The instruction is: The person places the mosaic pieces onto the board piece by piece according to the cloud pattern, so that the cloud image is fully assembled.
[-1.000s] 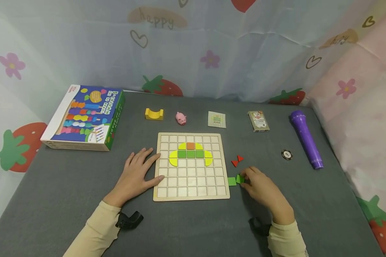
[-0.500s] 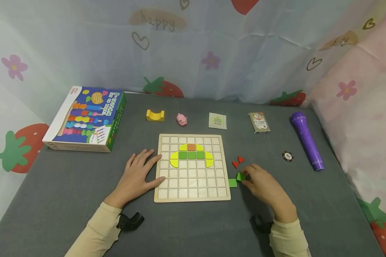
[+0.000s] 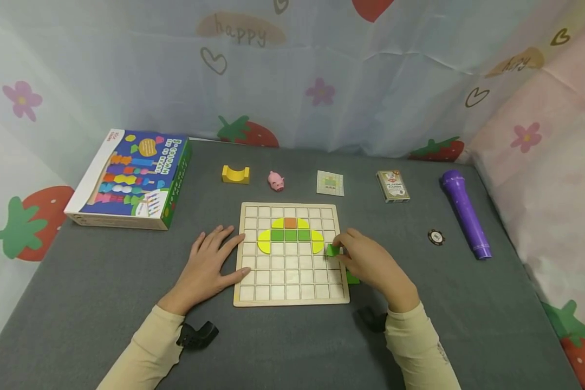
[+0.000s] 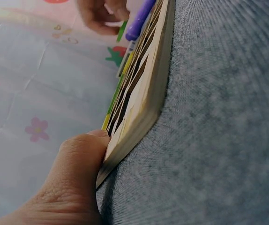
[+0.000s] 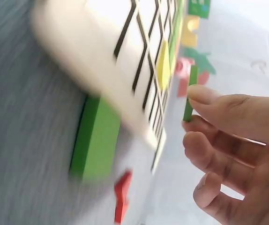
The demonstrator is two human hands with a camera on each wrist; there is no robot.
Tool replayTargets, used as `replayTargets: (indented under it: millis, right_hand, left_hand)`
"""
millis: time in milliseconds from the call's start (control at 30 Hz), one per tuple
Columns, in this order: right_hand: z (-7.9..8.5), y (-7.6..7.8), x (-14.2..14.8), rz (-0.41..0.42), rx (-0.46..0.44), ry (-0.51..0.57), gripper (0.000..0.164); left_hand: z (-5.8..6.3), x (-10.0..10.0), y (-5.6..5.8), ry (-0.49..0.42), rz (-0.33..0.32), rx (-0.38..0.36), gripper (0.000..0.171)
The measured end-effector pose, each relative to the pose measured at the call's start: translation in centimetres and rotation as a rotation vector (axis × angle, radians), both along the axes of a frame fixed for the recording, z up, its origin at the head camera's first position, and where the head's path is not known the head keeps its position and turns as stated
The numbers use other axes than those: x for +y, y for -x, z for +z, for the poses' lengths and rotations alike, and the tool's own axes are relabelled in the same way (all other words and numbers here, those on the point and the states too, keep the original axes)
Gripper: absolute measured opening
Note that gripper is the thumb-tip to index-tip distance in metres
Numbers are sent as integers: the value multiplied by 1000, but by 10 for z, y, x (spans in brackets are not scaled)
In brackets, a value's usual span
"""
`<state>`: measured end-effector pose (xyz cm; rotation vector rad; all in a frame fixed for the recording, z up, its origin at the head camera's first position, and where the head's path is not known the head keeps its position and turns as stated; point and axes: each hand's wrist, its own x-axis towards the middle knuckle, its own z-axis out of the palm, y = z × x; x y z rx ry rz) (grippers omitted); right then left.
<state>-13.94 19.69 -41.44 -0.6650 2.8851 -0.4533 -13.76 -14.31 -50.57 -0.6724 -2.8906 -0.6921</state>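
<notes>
My right hand (image 3: 372, 265) pinches a green square tile (image 3: 332, 250) between thumb and fingers, over the right part of the wooden grid board (image 3: 292, 278). In the right wrist view the pinched tile (image 5: 190, 91) is seen edge-on, above the board's surface. My left hand (image 3: 202, 271) lies with spread fingers at the board's left edge, its thumb (image 4: 76, 164) resting on the rim. On the board, a row of green squares (image 3: 290, 235) sits below an orange square (image 3: 290, 223), with yellow rounded pieces (image 3: 264, 242) around them. Another green tile (image 5: 94, 140) lies beside the board's right edge.
Red triangles (image 5: 122, 197) lie right of the board, hidden by my hand in the head view. Behind stand a game box (image 3: 127, 179), yellow block (image 3: 235, 175), pink pig (image 3: 275, 181), pattern card (image 3: 330, 183), card pack (image 3: 392, 186); a chip (image 3: 436, 236) and purple flashlight (image 3: 465, 214) lie right.
My right hand has lifted one green tile from the table on the right and moved it left and away from me, over the board. My left hand has stayed at the board's edge.
</notes>
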Motion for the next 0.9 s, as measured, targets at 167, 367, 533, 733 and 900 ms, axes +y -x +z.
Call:
replayTargets:
  millis: [167, 367, 533, 733, 900]
  right_hand:
    - [-4, 13, -25, 100, 21, 8, 22]
    - [-7, 24, -55, 180, 29, 7, 20]
    - [-7, 30, -76, 219, 18, -24, 19]
    - [-9, 35, -90, 228, 5, -101, 19]
    - [-9, 35, -94, 226, 9, -128, 19]
  left_hand:
    - [-1, 0, 0, 2, -3, 5, 76]
    - [0, 0, 1, 10, -12, 0, 76]
    - [2, 1, 1, 12, -12, -7, 76]
    - [1, 1, 0, 14, -11, -10, 76]
    - [1, 0, 0, 15, -13, -15, 76]
